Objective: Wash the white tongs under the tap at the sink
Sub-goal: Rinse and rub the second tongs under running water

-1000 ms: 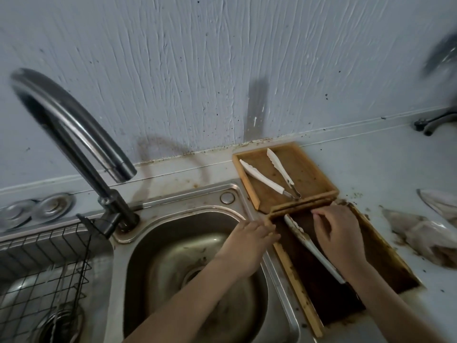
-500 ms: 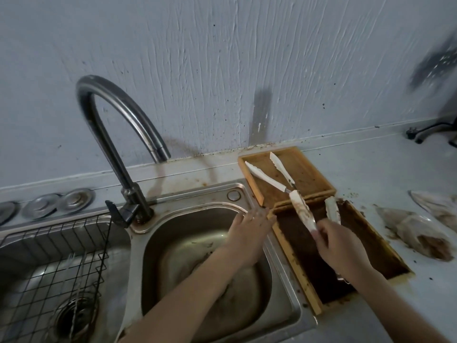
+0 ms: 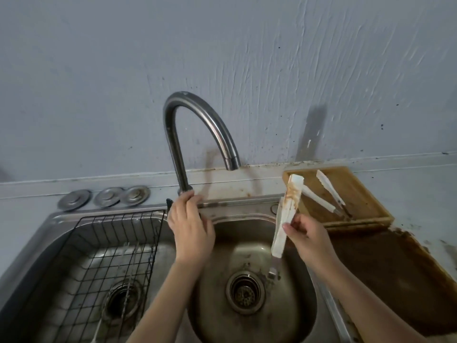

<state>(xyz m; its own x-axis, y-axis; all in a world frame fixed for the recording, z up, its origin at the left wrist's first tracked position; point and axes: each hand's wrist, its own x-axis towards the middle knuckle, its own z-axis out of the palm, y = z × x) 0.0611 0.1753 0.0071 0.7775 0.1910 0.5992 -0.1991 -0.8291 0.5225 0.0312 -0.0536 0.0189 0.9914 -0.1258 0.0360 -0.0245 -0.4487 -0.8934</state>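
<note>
My right hand (image 3: 308,237) grips white tongs (image 3: 286,214) stained brown near their upper tips, holding them almost upright over the right edge of the round sink basin (image 3: 291,308). Their metal hinge end points down into the basin. The curved steel tap (image 3: 197,127) arches over the basin, and no water runs from its spout. My left hand (image 3: 189,226) is wrapped around the tap's base, covering the handle there.
A second pair of white tongs (image 3: 326,191) lies in a wooden tray (image 3: 366,194) behind the right counter. A dirty brown tray (image 3: 395,276) sits nearer. A black wire rack (image 3: 106,246) fills the left basin. Three metal sink plugs (image 3: 106,196) rest behind it.
My right hand lifted the stained tongs out of the brown tray and carried them left over the sink. My left hand moved from the basin rim to the tap's base.
</note>
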